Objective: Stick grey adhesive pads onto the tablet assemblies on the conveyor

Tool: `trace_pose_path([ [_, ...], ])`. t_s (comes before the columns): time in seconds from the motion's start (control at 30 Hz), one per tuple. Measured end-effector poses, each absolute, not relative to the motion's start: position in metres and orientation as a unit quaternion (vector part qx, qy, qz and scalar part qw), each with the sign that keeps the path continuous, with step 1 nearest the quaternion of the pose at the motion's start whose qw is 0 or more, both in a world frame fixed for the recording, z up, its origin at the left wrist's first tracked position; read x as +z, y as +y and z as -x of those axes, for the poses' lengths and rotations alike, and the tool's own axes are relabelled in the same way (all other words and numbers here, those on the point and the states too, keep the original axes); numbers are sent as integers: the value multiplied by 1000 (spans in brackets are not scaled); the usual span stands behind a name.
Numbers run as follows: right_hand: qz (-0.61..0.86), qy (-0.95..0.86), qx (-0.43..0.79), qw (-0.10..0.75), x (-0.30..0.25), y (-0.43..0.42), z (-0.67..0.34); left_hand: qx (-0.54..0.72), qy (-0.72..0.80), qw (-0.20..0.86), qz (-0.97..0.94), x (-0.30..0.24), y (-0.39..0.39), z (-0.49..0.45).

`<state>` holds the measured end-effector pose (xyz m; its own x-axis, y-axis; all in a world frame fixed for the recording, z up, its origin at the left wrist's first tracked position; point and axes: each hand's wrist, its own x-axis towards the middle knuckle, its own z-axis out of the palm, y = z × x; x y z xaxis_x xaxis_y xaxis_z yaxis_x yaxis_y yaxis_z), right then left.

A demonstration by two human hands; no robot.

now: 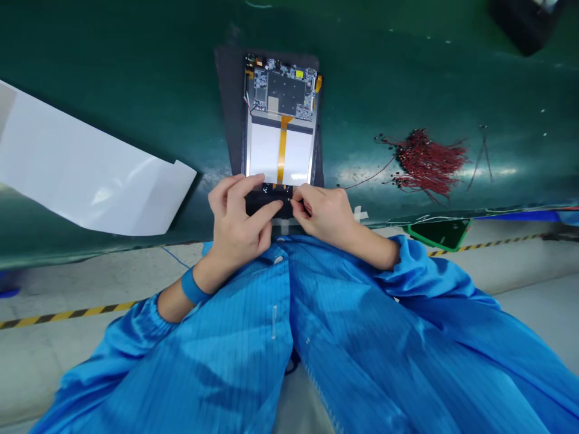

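Observation:
An opened tablet (261, 147) lies on a dark mat (230, 120) in front of me, its circuit board (286, 89) at the far end. An orange ribbon cable (282, 147) runs down its middle. My left hand (237, 220) rests at the tablet's near left corner, thumb and fingers apart. At the near right corner, my right hand (326, 212) is closed in a pinch; whatever its fingertips hold is too small to name.
Right of the tablet lies a pile of thin red wires (427, 160) with dark ends. A white sheet (99, 175) covers the left of the green table (362, 66). A black object (525, 27) stands at the far right. Below the table edge sits a green-rimmed tray (456, 246).

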<state>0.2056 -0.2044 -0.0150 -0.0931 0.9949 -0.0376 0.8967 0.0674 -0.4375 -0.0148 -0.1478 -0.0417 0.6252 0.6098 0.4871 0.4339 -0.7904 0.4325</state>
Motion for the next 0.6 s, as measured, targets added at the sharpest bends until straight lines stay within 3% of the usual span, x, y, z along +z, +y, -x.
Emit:
trace_pose_path([
  [0.23,655,-723,177,125,-10,-205,-202,325,262,124,-900,-52,-144,11],
  [0.47,635,-736,156,176,-16,-213,-206,235,252,283,-895,-40,-136,9],
  [0.6,635,-728,159,204,-20,-217,-208,210,227,315,-897,-30,-136,0],
])
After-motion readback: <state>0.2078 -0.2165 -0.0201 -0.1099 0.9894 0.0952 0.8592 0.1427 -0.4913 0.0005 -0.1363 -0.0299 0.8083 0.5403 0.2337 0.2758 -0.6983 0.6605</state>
